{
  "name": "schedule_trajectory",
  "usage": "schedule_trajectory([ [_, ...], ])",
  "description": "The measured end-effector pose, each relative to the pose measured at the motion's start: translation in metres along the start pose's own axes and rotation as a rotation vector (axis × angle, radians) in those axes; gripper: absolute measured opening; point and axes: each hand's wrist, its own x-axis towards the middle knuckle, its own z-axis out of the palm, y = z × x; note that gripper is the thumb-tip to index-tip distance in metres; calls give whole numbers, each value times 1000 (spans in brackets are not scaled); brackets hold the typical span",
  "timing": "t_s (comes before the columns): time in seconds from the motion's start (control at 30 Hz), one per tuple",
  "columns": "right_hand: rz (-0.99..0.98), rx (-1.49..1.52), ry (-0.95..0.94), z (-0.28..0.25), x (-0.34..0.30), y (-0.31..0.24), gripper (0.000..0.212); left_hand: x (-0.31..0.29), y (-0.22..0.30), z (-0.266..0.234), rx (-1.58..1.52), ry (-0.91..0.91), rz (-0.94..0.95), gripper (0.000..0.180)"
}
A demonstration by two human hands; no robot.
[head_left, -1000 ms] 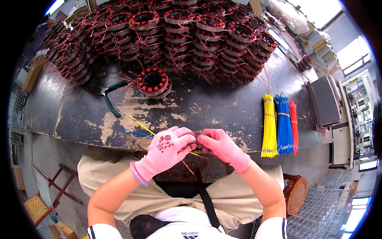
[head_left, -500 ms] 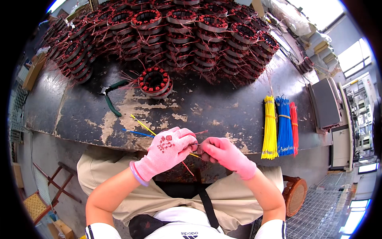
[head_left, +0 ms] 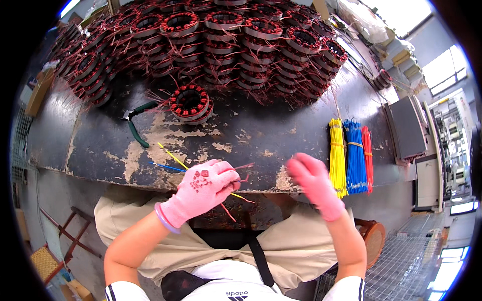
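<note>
My left hand [head_left: 202,188], in a pink glove with a red print, is closed around several thin wires just off the table's near edge. A yellow wire [head_left: 170,154] and a blue wire [head_left: 168,166] stick out on its far left side. Reddish copper strands [head_left: 246,165] come out on the right, and yellow and red ends poke out below; the fingers hide where they meet. My right hand [head_left: 315,183], also pink-gloved, is raised apart to the right, near the yellow wire bundle [head_left: 337,158]. Motion blurs its fingers, and nothing shows clearly in them.
Blue [head_left: 356,160] and red wire bundles [head_left: 367,160] lie beside the yellow one. Green-handled cutters [head_left: 133,131] rest near a short stack of wound stator rings [head_left: 201,111]. Many stators [head_left: 226,50] are piled at the back of the worn black table [head_left: 256,130]. A stool [head_left: 371,241] stands right.
My right hand has left the wires at my left hand and moved right, toward the coloured bundles. My left hand still holds the wires, slightly shifted to the left.
</note>
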Motion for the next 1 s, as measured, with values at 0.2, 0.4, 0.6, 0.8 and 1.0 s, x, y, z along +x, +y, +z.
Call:
schedule_trajectory([
  [0.2, -423, -871, -18, 32, -31, 21, 28, 5, -1, -4, 39, -17, -4, 9],
  [0.4, -882, -901, 193, 69, 1, 19, 32, 3, -1, -2, 77, -30, 0, 10],
  [0.6, 394, 340, -380, 68, 0, 9, 19, 6, 2, -4, 119, -78, 13, 13],
  [0.8, -231, -352, -202, 56, -4, 3, 19, 4, 1, -2, 82, -60, 3, 14],
  [1.0, -544, -660, -174, 59, 3, 2, 15, 4, -1, -1, 78, -50, 8, 14],
])
